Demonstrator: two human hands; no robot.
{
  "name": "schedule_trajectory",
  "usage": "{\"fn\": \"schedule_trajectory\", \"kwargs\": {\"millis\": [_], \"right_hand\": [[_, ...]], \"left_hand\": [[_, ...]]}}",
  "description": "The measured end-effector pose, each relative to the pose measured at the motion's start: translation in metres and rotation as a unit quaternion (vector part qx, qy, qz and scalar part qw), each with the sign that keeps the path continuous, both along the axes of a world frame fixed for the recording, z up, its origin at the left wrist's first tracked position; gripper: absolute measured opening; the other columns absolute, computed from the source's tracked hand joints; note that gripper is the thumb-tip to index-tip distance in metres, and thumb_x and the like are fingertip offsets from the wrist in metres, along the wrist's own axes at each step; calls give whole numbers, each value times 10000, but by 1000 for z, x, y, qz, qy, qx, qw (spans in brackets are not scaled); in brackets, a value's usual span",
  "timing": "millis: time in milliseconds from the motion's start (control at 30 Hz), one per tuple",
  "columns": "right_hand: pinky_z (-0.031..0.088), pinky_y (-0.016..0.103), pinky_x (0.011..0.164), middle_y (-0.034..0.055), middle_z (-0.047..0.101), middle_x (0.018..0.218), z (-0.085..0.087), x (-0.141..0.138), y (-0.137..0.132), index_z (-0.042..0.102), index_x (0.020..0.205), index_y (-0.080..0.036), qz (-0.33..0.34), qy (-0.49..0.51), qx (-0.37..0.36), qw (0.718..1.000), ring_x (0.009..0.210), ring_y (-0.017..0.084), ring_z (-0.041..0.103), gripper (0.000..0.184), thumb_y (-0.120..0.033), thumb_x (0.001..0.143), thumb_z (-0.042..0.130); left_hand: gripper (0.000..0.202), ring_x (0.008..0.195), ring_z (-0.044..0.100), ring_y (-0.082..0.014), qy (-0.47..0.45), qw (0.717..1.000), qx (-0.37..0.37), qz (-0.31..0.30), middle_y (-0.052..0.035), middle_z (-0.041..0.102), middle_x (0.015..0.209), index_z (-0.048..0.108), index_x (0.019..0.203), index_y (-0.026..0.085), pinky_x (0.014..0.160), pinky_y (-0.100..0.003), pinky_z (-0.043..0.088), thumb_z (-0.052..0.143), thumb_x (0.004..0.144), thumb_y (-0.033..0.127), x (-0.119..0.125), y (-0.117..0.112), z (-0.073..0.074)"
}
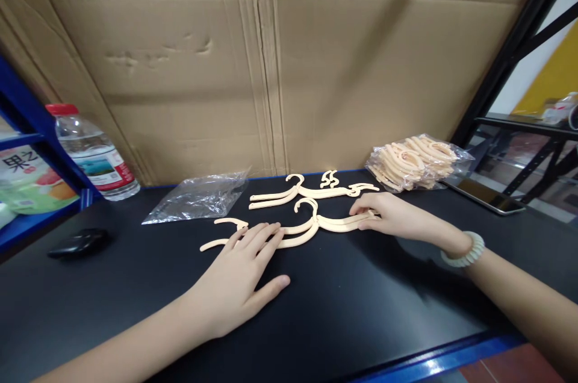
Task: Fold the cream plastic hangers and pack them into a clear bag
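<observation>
Two cream plastic folding hangers, or stacked hanger parts, lie nearest my hands on the black tabletop, their hooks pointing away from me. My left hand [239,274] lies palm down with fingers stretched over the left arms of the near hanger [300,242]. At its other end, the fingers and thumb of my right hand [388,214] pinch the tip of the right arm, hiding part of it. Just behind lies the far hanger [275,198]. Small S-shaped hook pieces [329,179] sit beyond it. A loose curved piece [228,221] shows beside my left fingers.
At the back right lies a clear bag of cream hanger parts [410,160], with a phone-like flat device [487,195] beside it. An empty clear plastic bag [198,196], a black mouse [79,242] and a water bottle [97,154] are on the left. Cardboard [180,88] walls the back.
</observation>
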State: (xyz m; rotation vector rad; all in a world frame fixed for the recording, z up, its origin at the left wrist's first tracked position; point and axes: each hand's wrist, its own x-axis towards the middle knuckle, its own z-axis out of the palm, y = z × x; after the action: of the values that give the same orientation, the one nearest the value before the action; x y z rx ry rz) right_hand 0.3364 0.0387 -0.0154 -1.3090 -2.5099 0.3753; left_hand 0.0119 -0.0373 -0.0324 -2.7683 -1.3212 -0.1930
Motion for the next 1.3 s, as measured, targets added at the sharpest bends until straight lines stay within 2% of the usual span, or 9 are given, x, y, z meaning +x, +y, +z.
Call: {"fn": "schedule_trajectory", "kwargs": {"millis": [133,333,600,767,867,1000,1067,1200,1300], "right_hand": [[408,267,627,36,662,806,2,-4,-4,688,861,-168,0,0,-7,1000,718,175,582,116,-193,784,606],[408,268,643,38,655,806,-2,-7,-2,684,858,-160,3,9,10,1000,724,173,573,125,-182,795,578],[433,288,666,58,668,835,-5,-8,2,689,862,-153,-8,26,14,1000,739,183,587,143,-202,798,570],[461,314,731,71,669,938,-2,-4,5,687,960,-160,13,36,29,999,839,208,608,235,-328,819,602],[476,314,764,86,669,1019,2,-4,16,671,1018,-156,-37,51,55,997,912,218,619,299,-381,834,600],[465,271,741,72,704,924,5,-13,46,696,923,-151,-120,25,52,991,825,192,645,186,-284,850,589],[454,257,716,77,708,863,4,-21,65,702,870,-142,-152,15,46,987,791,188,649,157,-253,847,593],[461,283,687,109,674,754,-1,-33,102,672,743,-97,-241,-8,10,970,767,206,640,252,-329,840,645],[503,301,700,59,651,814,-3,-40,121,640,818,-100,-289,-12,-44,956,763,164,625,259,-355,856,655]], "left_hand": [[611,1329,375,-338,-1,1000,4,18,-148,412,1456,397,1412,142,1055,-536,361,373,947,538,3,-3,2],[574,1268,421,-333,-17,1000,13,17,-145,471,1387,427,1392,157,1024,-531,369,374,951,520,3,3,2],[590,1283,392,-318,-10,1000,1,12,-158,444,1402,360,1426,139,1030,-525,358,362,962,503,-2,13,3],[580,1302,370,-345,-41,998,41,12,-178,419,1422,343,1425,125,1041,-567,343,440,946,436,1,11,3],[487,1293,389,-312,-78,994,46,-56,-140,444,1405,406,1386,175,1062,-520,355,491,921,290,10,0,6],[445,1261,435,-265,-98,980,-26,-168,-100,495,1355,463,1345,228,1052,-439,402,465,904,173,19,-15,9],[420,1241,454,-252,-100,976,-57,-186,-95,514,1334,489,1321,233,1045,-426,413,437,912,152,21,-18,9],[368,1229,464,-251,-115,975,-77,-175,-102,521,1319,519,1281,216,1040,-427,419,445,921,185,20,-16,9],[365,1223,470,-253,-117,973,-74,-182,-101,531,1308,525,1276,221,1035,-433,418,437,924,185,20,-15,9]]}}
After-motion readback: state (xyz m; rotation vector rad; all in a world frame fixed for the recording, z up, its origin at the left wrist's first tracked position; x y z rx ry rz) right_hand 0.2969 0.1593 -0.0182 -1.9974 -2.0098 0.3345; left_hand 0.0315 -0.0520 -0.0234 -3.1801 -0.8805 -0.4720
